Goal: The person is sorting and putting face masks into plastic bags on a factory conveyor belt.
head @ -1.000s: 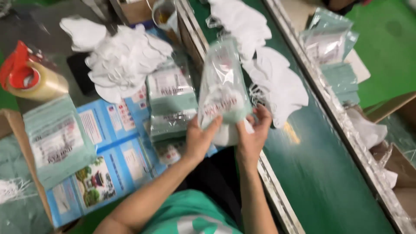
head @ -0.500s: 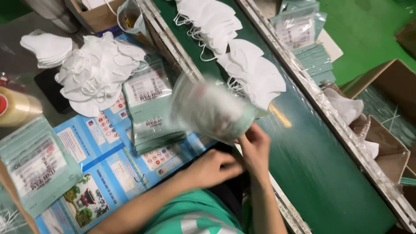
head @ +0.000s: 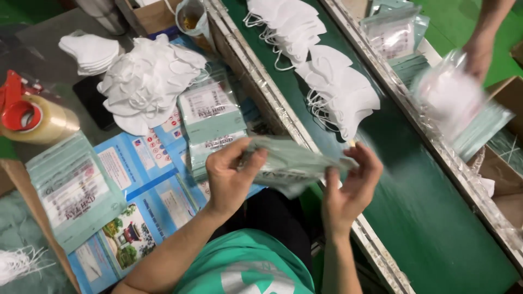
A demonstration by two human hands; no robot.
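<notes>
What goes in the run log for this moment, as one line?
left hand: grips packet end | right hand: grips other end | mask packet: held level above belt edge | loose masks: on green belt

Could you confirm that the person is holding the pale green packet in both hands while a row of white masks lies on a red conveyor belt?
Not quite: the belt is dark green, not red, as the head view shows. The rest holds: the left hand and right hand hold the pale green packet, and white masks lie in a row on the belt.
</notes>
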